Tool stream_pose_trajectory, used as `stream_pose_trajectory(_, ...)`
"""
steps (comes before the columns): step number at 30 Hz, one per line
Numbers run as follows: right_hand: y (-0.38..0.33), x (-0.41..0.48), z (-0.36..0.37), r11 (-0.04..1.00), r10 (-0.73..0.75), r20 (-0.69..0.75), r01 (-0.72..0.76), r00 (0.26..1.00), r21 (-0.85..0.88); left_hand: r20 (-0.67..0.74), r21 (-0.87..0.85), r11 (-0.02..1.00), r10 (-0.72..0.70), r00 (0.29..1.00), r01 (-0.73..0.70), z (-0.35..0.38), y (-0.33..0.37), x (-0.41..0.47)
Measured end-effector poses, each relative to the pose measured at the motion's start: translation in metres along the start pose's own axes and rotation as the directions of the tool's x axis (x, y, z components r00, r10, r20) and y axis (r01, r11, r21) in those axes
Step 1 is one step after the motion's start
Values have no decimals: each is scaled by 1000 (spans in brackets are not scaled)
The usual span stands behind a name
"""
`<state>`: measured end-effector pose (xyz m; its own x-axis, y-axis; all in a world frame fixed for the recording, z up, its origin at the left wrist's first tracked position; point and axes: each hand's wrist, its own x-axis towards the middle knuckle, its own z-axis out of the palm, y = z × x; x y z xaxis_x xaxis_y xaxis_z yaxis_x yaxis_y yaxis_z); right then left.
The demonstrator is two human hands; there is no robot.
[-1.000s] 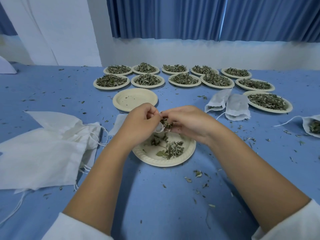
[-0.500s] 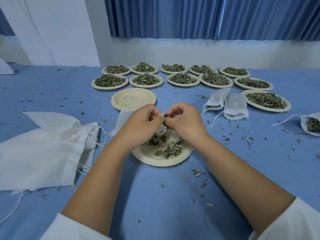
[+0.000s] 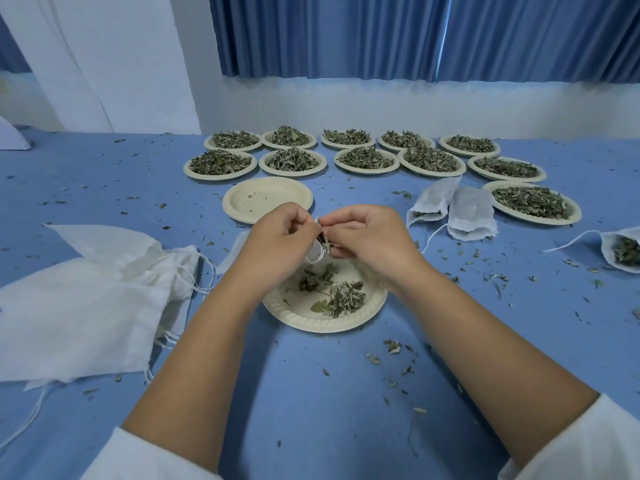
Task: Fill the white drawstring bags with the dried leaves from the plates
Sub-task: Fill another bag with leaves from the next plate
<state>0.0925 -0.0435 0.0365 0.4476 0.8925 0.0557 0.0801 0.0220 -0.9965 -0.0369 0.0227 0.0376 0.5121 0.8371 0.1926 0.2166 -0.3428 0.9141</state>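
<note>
Head view: the left hand [image 3: 280,244] and right hand [image 3: 367,237] both pinch the mouth of one small white bag [image 3: 313,253], just above the near plate [image 3: 311,323], which holds a few dried leaves [image 3: 346,297]. Beyond lie eleven heaped plates [image 3: 221,176] and one empty plate [image 3: 242,209]. Three filled bags [image 3: 472,213] lie to the right.

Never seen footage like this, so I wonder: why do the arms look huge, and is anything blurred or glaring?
Head view: wide-angle lens stretches the forearms at the bottom edge; soft bluish light, faint shadows on the table; no glare; left hand, right hand and small bag slightly soft.
</note>
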Motion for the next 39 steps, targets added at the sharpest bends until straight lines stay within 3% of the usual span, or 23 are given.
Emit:
stream_pose_trajectory(3, 5, 2, -1, 991, -79, -67, 71, 995, -113, -8, -23, 1000, 14, 1000, -14, -2, 1, -1)
stream_pose_trajectory(5, 8, 6, -1, 990, -27, -78, 16, 997, -138, -6, -49, 999, 8, 1000, -9, -3, 2, -1)
stream_pose_trajectory(8, 8, 9, 0, 974, 225, 105, -227, 969, 7, 3, -102, 995, -2, 1000, 2, -3, 3, -1)
stream_pose_trajectory(10, 8, 7, 3, 951, 248, 230, -282, 941, 130, 15, -100, 995, 8, 1000, -6, -3, 4, -1)
stream_pose_trajectory(13, 8, 3, 6, 955, 201, 204, -238, 958, 177, 13, -104, 994, 23, 1000, -21, -3, 5, -1)
stream_pose_trajectory(17, 11, 5, 6, 981, 143, 107, -156, 984, 116, 30, -102, 994, 51, 998, -48, -2, 6, -4)
stream_pose_trajectory(22, 15, 5, 10, 977, 84, -9, -84, 996, -198, 109, -121, 988, 111, 988, -98, 3, 8, -8)
stream_pose_trajectory(26, 16, 6, 12, 952, 58, -70, -76, 996, -297, 127, -85, 990, 127, 984, -117, 7, 8, -9)
stream_pose_trajectory(28, 14, 5, 11, 966, 44, -25, -49, 999, -253, 47, -70, 990, 124, 991, -121, 7, 5, -7)
stream_pose_trajectory(31, 4, 6, 1, 995, 48, 178, -31, 983, -96, -128, 28, 991, 133, 983, -131, 3, 2, -2)
stream_pose_trajectory(36, -13, 5, -21, 917, 206, 271, -88, 940, -390, -302, 31, 997, 80, 950, -74, -4, -3, 3)
stream_pose_trajectory(39, -19, -3, -30, 682, 264, 386, 112, 884, -723, -296, 40, 998, 60, 953, -50, -5, -3, 3)
